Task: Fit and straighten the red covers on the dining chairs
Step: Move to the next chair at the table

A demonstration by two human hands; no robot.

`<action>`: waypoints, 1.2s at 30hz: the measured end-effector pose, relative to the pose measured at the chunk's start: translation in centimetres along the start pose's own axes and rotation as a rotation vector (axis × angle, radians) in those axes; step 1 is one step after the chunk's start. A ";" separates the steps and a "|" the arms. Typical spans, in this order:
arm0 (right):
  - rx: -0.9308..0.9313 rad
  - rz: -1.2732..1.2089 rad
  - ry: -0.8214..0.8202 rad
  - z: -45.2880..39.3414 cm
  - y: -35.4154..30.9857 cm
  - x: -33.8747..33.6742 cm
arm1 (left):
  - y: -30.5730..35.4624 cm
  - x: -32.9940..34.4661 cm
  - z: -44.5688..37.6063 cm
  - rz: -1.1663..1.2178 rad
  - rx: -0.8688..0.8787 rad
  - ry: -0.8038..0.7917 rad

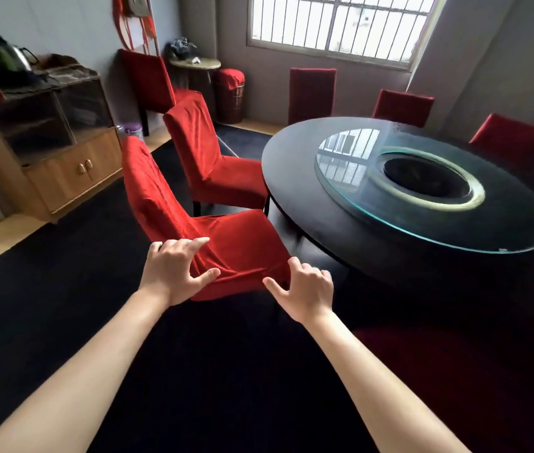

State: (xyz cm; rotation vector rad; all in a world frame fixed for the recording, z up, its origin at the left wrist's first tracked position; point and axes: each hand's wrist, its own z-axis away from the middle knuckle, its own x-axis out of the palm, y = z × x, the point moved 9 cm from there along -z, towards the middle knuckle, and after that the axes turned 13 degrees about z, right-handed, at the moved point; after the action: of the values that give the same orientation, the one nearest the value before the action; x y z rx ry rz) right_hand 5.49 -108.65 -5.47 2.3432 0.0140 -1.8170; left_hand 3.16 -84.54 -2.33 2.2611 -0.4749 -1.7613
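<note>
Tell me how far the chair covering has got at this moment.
Looks done: the far chairs by the window wear smooth covers. In hand: both hands, left and right, are at the front seat edge of the nearest chair, whose cover is bunched there and creased on its back. Left: the second chair also looks wrinkled and loose at the top.

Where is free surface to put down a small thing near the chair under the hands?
The round table has a bare dark rim between its edge and the glass turntable. The nearest chair's seat is bare behind the left hand and right hand. The cabinet top, with its kettle, is crowded.
</note>
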 end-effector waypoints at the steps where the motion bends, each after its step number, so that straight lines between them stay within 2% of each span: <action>1: 0.024 0.005 -0.011 0.8 0.4 0.1 | 0.4 0.2 0.1 0.009 0.021 -0.007; 10: 0.208 0.087 -0.084 8.6 4.0 0.9 | 4.5 2.4 1.3 0.081 0.200 -0.065; 21: 0.377 0.133 -0.138 18.0 13.7 -0.7 | 15.4 7.8 5.0 0.143 0.337 -0.185; 30: 0.350 0.103 -0.054 23.7 21.7 -3.0 | 24.1 10.1 9.0 0.185 0.346 -0.186; 36: 0.300 0.069 -0.007 26.4 27.2 -4.8 | 29.6 10.2 10.6 0.220 0.338 -0.108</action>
State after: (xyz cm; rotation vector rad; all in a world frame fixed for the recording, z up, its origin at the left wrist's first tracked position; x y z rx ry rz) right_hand -17.96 -138.79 -3.52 2.4947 -0.3597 -1.9078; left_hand -8.03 -115.62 -2.88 2.2197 -1.0723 -1.8056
